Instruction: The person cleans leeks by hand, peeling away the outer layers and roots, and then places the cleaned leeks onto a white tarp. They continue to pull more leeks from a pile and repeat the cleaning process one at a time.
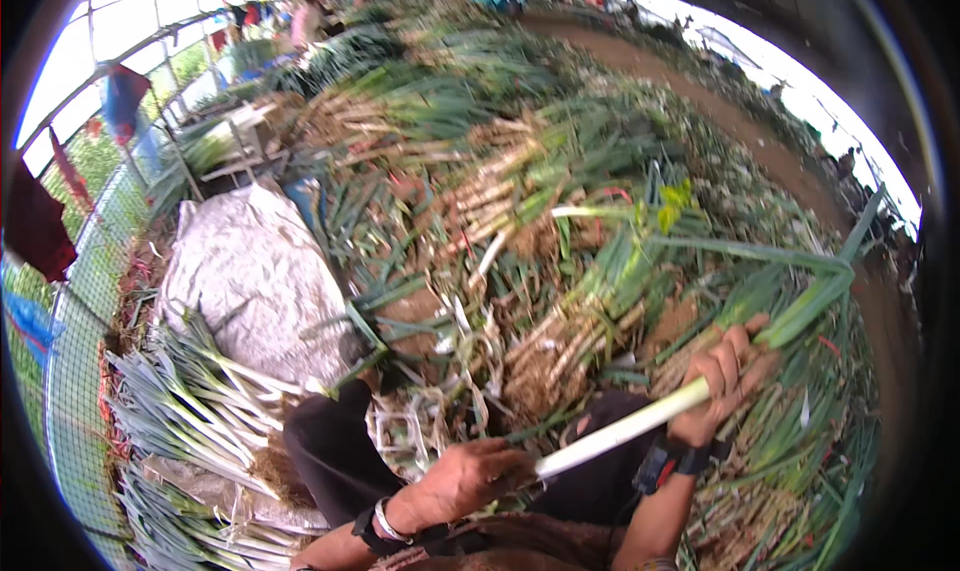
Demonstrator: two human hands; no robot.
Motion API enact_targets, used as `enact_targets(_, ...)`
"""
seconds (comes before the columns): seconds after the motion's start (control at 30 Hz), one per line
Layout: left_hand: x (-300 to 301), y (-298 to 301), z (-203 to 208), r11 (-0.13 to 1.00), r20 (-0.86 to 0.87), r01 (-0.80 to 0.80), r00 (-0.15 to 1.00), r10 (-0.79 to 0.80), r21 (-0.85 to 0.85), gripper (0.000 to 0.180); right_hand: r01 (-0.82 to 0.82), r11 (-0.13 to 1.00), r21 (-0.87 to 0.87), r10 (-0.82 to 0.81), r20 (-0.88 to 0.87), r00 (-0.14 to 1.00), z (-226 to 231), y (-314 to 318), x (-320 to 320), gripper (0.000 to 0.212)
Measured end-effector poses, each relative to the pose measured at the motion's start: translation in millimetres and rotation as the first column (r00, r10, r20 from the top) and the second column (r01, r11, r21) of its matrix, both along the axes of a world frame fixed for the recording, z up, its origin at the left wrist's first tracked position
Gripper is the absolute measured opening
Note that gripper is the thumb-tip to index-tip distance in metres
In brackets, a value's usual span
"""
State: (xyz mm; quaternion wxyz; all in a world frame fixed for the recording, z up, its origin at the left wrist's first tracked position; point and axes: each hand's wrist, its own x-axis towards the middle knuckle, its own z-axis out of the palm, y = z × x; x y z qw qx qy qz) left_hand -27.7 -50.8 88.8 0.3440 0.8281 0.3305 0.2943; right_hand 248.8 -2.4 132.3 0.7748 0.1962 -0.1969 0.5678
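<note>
Across my lap lies a long leek [630, 428] with a clean white shaft, its green leaves pointing up to the right. My right hand [722, 373] is wrapped round the shaft just below where it turns green. At the root end, my left hand [478, 483] is closed with its fingers on the white tip; the roots are hidden behind it. Left of my knee is a pile of clean white leeks [200, 411], their leaves toward the left. Unpeeled leeks [590, 321] with soil on their roots lie in front of me.
A whitish sheet [255, 281] is spread at the left, beside a green net fence [85, 371]. Peeled-off leaf scraps [470, 351] litter the ground before me. More leek heaps [440, 91] stretch toward the back, where a person [308, 19] is. A bare dirt path [700, 91] runs along the right.
</note>
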Motion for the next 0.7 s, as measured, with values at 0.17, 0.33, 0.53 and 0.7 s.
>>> enact_targets(0.17,-5.4,-12.2,6.6,1.0,0.034,0.027,0.999,-0.028,0.007,0.019,0.059,0.995,0.075,-0.063,0.062,0.996,18.3,-13.4,-15.5,0.042)
enact_targets(0.33,-6.7,-21.7,11.1,0.999,0.042,0.009,0.999,-0.007,-0.048,0.019,0.096,0.987,0.129,-0.112,0.118,0.987,32.4,-20.5,-27.4,0.043)
enact_targets(0.53,-14.3,-16.9,11.0,0.977,0.197,0.14,0.974,-0.108,-0.159,0.022,0.143,0.985,0.095,-0.155,0.144,0.977,47.2,-37.6,-23.0,0.039)
enact_targets(0.7,-66.0,-24.0,31.0,0.833,0.542,0.041,0.776,0.321,-0.552,0.011,0.445,0.825,-0.349,-0.206,0.547,0.812,31.7,-27.8,-42.2,0.031)
